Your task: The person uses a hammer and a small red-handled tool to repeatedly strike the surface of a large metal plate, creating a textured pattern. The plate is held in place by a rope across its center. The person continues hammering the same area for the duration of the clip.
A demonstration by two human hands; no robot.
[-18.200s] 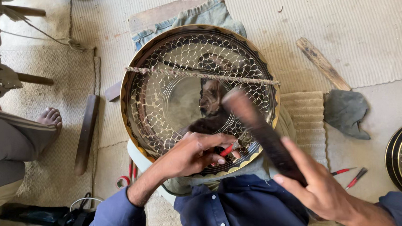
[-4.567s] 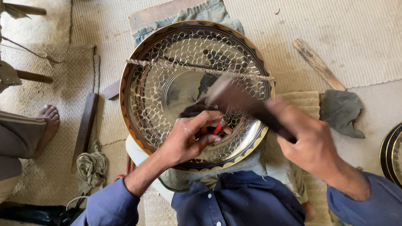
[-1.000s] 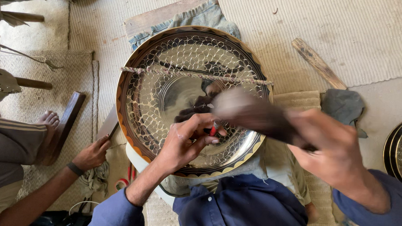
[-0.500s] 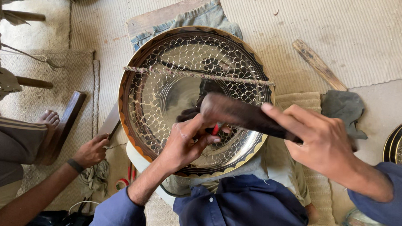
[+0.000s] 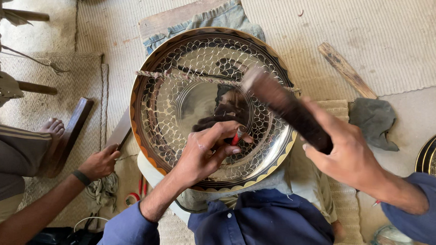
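Observation:
A large round brass tray (image 5: 156, 80) with a scale pattern and a shiny middle rests tilted against my lap, a twisted cord (image 5: 190, 77) stretched across it. My left hand (image 5: 204, 154) pinches a small red-handled punch (image 5: 237, 136) upright against the tray's lower pattern. My right hand (image 5: 346, 155) grips a dark wooden mallet stick (image 5: 287, 108), raised above the tray's right side and blurred by motion. My blue sleeves show at the bottom.
Another person sits at the left; a hand (image 5: 98, 162) with a dark wristband holds a flat blade (image 5: 119, 130) by the tray's edge, a bare foot (image 5: 51, 127) nearby. A wooden stick (image 5: 346, 69) and grey rag (image 5: 375, 122) lie right. More trays (image 5: 434, 154) sit at the far right.
My right hand has lifted the mallet stick up and away from the punch. My left hand stays put on the punch. The other person's hand remains at the tray's left edge.

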